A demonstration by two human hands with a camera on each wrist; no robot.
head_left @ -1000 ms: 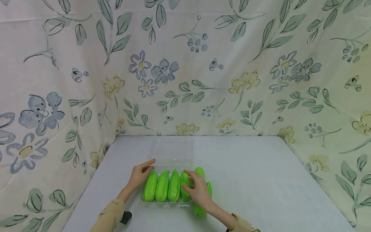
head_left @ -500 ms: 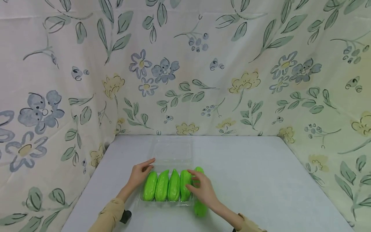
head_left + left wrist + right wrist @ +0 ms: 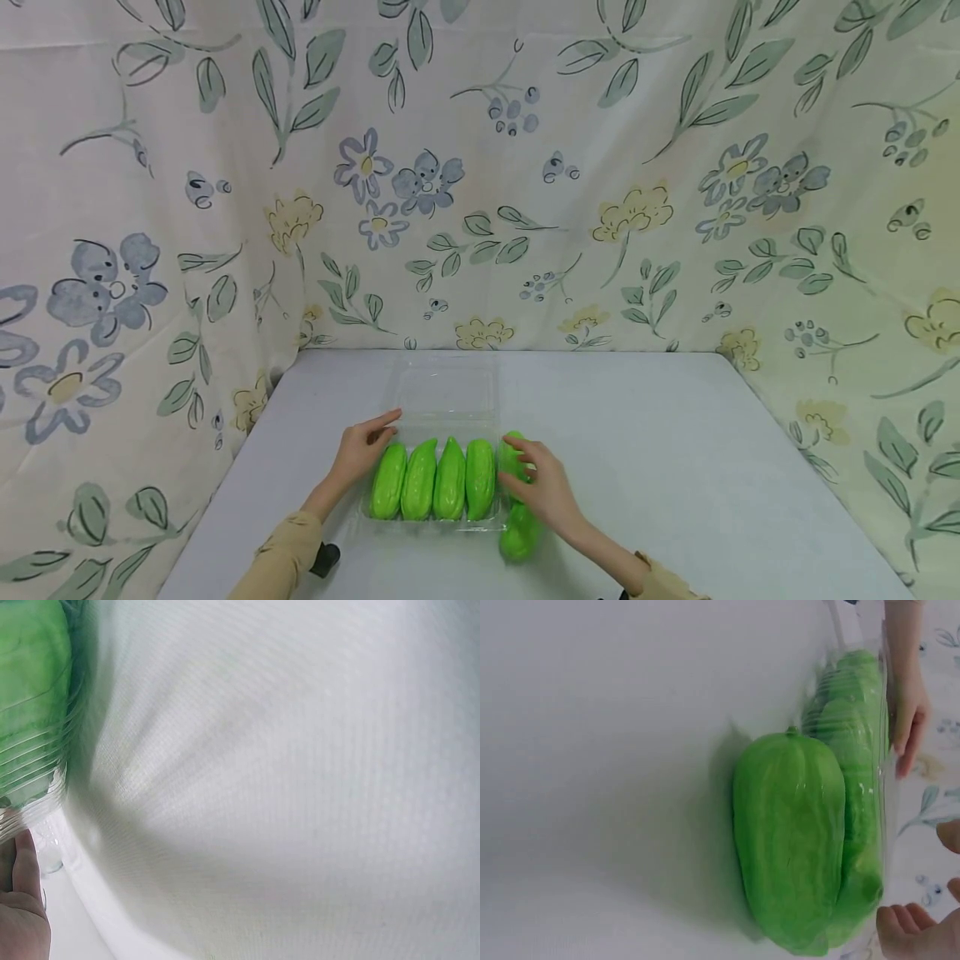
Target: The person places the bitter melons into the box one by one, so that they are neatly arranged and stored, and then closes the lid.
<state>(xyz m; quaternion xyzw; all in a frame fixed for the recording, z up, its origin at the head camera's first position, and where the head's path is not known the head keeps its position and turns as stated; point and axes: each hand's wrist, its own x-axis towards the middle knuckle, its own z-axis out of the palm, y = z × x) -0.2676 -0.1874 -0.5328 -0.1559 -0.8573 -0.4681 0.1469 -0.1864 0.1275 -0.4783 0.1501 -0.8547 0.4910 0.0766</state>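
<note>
- I see the right hand [image 3: 546, 490] has shifted right.
- Left hand [image 3: 358, 454] touches the clear box [image 3: 438, 527]; pinching, I can't tell. I'd brace it.
- Just right, fingers spread by loose green gourds [image 3: 517, 539]; I'd grip one mid-body.

I face a white table [image 3: 660, 442] | behind the table: pale hanging cloth [image 3: 495, 287], printed with blue and yellow flowers [image 3: 633, 210] and green leaves [image 3: 322, 62] | left and right of the table: matching print | light: soft, I see yellower cloth to the table's right
</note>
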